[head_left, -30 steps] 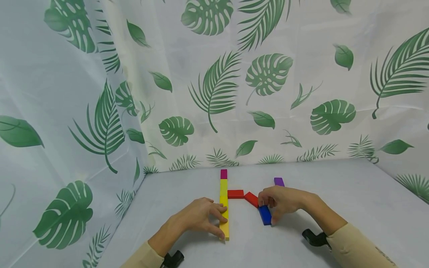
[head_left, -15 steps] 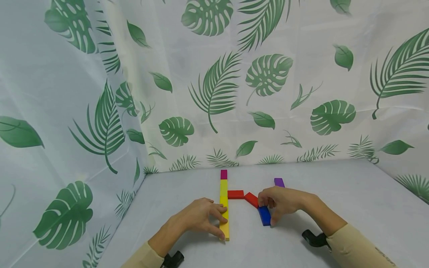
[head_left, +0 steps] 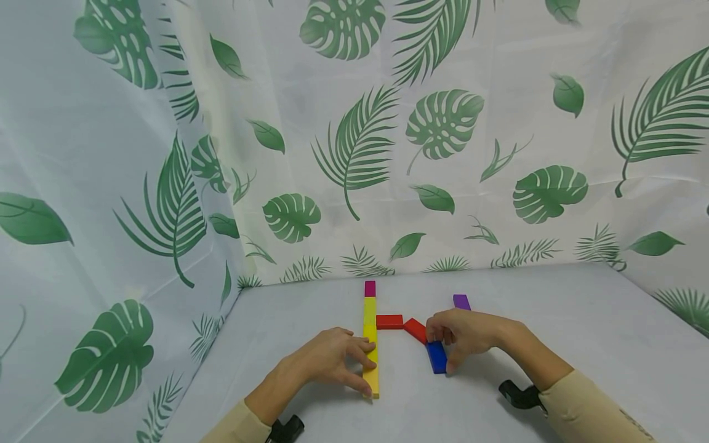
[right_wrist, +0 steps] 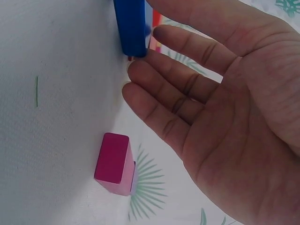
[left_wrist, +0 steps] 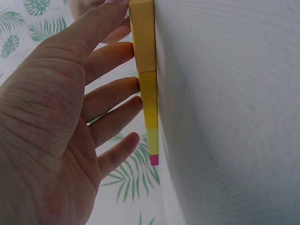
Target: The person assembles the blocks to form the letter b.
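In the head view, a straight row of blocks runs away from me: an orange-yellow block (head_left: 372, 383) nearest, yellow blocks (head_left: 369, 311) beyond, a magenta block (head_left: 370, 288) at the far tip. My left hand (head_left: 331, 355) rests on the near part, fingers spread along it, thumb by the near end. Two red blocks (head_left: 389, 322) lead from the row toward a blue block (head_left: 437, 359). My right hand (head_left: 471, 329) holds this blue block, thumb at the near end, fingers over the far end, which they partly hide.
A purple block (head_left: 461, 301) lies behind my right hand. The right wrist view shows a pink block (right_wrist: 112, 161) beyond the blue one, hidden from the head view. Leaf-patterned cloth (head_left: 332, 246) walls the white table (head_left: 310, 424) at back and sides.
The blue block has shifted very slightly left and toward me with my right thumb. My left hand and the other blocks stay in place.
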A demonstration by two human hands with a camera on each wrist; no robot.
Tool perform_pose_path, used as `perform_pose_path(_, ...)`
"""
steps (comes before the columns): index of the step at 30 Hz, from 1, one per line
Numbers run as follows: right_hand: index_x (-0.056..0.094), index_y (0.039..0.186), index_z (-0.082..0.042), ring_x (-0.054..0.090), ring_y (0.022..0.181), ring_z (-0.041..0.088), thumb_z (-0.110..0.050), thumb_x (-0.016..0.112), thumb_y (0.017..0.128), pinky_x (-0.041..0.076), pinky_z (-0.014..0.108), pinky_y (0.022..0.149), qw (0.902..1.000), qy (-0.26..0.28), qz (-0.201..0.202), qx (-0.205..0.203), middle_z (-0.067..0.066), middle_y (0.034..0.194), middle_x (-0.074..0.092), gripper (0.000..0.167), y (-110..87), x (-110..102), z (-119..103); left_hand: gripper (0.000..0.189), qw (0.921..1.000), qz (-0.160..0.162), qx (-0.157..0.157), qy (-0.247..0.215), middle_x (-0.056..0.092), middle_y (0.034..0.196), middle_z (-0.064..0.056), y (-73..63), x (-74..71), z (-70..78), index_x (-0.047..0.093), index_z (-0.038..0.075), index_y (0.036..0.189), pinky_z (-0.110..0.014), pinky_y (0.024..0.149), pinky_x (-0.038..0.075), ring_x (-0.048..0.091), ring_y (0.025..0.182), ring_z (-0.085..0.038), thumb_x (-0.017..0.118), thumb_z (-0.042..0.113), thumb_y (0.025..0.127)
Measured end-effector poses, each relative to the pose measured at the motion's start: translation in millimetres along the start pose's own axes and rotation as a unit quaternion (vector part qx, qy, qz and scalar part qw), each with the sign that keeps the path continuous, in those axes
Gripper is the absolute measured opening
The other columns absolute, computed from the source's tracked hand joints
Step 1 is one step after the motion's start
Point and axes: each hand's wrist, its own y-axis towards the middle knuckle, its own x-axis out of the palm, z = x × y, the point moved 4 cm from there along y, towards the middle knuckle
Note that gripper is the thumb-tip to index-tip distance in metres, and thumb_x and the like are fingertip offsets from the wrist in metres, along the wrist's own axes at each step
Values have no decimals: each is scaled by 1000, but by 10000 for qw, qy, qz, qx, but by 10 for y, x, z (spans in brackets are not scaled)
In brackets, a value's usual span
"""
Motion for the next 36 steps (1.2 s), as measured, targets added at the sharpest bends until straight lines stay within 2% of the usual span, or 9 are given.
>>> perform_pose_path(17, 66, 107, -23, 61, 96, 19, -27, 97, 71, 53, 28, 79, 9999, -96, 6, 48, -6, 99, 66, 47, -4, 1, 3, 53, 10000, -4, 33, 58, 67, 140, 7, 1, 5, -7, 80, 36, 116, -36, 116, 47, 58, 134, -1, 77, 72, 78)
perform_pose_path(28, 66, 110, -22, 59, 103, 21, -29, 94, 76, 54, 36, 82, 9998, -104, 138, 94, -5, 106, 65, 44, -35, -38, 1, 55, 10000, 4, 48, 44, 67, 139, 8, 14, 11, -24, 80, 36, 117, -37, 116, 47, 59, 134, -1, 75, 74, 77)
perform_pose_path(32, 66, 118, -20, 58, 107, 22, -32, 90, 81, 54, 38, 84, 9994, -104, 335, 19, -3, 113, 65, 46, -43, -90, 15, 55, 10000, 4, 53, 44, 68, 139, 8, 14, 12, -24, 80, 36, 117, -36, 116, 48, 59, 134, -1, 76, 74, 77)
perform_pose_path(36, 64, 132, -16, 58, 111, 24, -34, 88, 83, 55, 40, 86, 9983, -132, 570, 6, 1, 123, 65, 58, -63, -158, 42, 54, 10000, -1, 42, 15, 68, 139, 8, 15, 15, -25, 80, 37, 116, -36, 116, 48, 59, 134, -1, 76, 74, 77)
